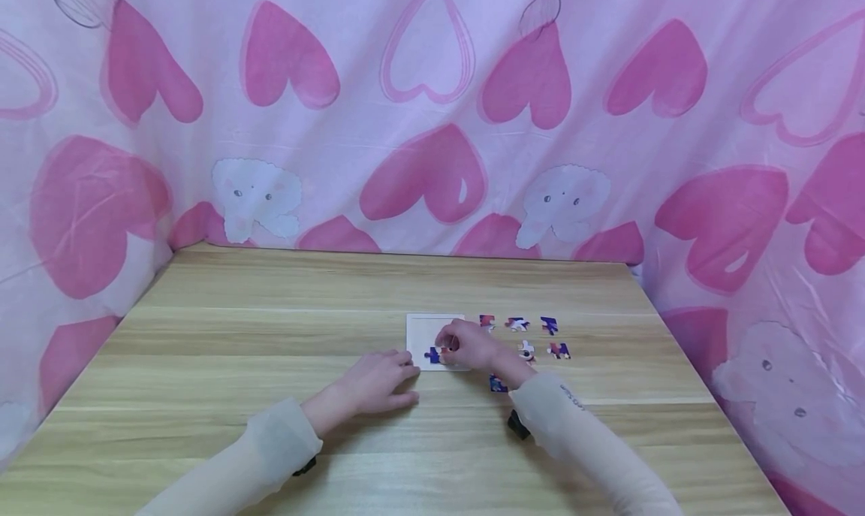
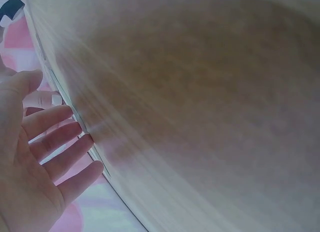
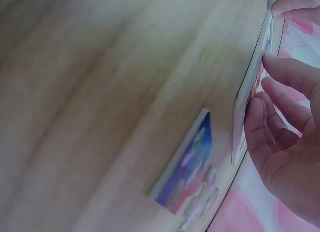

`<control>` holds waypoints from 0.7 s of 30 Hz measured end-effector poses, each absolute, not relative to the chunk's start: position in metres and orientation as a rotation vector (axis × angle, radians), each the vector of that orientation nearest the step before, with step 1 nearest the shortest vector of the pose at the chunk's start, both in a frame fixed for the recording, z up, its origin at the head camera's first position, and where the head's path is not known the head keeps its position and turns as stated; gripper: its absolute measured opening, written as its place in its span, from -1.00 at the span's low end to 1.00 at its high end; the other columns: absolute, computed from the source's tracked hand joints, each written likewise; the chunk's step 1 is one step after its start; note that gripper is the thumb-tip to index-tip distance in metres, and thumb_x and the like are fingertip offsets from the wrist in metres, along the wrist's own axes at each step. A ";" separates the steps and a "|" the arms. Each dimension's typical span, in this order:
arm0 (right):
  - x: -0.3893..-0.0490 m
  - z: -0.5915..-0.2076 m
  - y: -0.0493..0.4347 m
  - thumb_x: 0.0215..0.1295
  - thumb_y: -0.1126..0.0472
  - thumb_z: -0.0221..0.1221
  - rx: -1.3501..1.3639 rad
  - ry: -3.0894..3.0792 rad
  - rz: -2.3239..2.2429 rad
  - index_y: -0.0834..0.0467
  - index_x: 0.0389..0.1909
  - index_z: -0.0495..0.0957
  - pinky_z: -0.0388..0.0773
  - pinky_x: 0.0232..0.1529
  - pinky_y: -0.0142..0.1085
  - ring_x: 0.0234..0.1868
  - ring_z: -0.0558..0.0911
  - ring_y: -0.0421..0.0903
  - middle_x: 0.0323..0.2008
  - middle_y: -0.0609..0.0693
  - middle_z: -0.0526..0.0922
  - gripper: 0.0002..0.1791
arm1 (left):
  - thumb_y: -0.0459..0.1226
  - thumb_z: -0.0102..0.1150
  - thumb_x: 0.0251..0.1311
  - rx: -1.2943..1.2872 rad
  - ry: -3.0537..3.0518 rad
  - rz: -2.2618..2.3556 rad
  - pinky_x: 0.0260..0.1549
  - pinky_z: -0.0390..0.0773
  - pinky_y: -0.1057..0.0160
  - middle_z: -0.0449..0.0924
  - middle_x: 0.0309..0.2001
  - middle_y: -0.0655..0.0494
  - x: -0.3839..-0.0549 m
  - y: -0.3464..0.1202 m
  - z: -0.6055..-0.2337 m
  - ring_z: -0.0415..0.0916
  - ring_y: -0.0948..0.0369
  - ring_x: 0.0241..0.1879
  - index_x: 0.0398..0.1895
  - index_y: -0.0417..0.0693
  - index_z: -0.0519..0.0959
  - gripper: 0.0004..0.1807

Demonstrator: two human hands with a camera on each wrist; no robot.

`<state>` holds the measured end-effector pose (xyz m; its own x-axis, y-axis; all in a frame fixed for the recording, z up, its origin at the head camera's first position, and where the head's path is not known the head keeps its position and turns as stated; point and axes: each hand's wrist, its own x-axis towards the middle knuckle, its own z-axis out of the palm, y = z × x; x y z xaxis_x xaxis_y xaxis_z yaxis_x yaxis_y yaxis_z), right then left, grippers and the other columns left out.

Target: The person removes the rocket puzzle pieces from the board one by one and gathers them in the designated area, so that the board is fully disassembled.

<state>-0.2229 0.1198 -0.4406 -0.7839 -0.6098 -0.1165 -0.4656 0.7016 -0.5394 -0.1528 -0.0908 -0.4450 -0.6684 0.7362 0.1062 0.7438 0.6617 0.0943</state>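
A white puzzle tray lies flat on the wooden table. My left hand rests by the tray's lower left corner, fingers extended and loosely spread. In the left wrist view, the left hand has its fingertips along the edge of the tabletop surface. Over the tray's lower right part, my right hand curls its fingers and pinches a reddish puzzle piece, partly hidden by them. Beside that piece sits a purple-blue puzzle piece in the tray. In the right wrist view, the right hand's fingertips touch down at the tray.
Loose puzzle pieces lie right of the tray, among them a purple piece, a white-and-purple piece and a red-and-blue piece. A blue piece lies near the right wrist. A pink heart-patterned curtain surrounds the table.
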 end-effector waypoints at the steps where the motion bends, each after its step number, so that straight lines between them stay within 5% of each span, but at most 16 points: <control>1: -0.223 -0.440 0.119 0.02 0.27 0.24 -0.861 2.628 -0.702 0.11 -0.27 0.55 0.40 -0.33 -0.38 -0.38 0.42 -0.21 -0.42 -0.14 0.47 -0.79 | 0.06 0.02 0.09 -1.251 -2.812 -0.202 -0.29 0.45 0.19 0.45 -0.22 0.10 -0.153 -0.091 -0.445 0.40 0.18 -0.25 -0.13 -0.08 0.56 -0.54; 21: -0.221 -0.432 0.116 -0.06 0.27 0.25 -0.848 2.652 -0.526 0.10 -0.39 0.51 0.37 -0.37 -0.37 -0.44 0.40 -0.21 -0.50 -0.14 0.43 -0.84 | 0.06 0.02 0.09 -1.239 -2.836 -0.213 -0.29 0.45 0.19 0.45 -0.23 0.11 -0.151 -0.090 -0.443 0.40 0.18 -0.25 -0.12 -0.07 0.57 -0.54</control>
<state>-0.2208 0.1159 -0.4318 -0.7781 -0.6033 -0.1751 -0.4909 0.7578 -0.4298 -0.1511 -0.0898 -0.4435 -0.6802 0.7274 0.0903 0.7328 0.6716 0.1097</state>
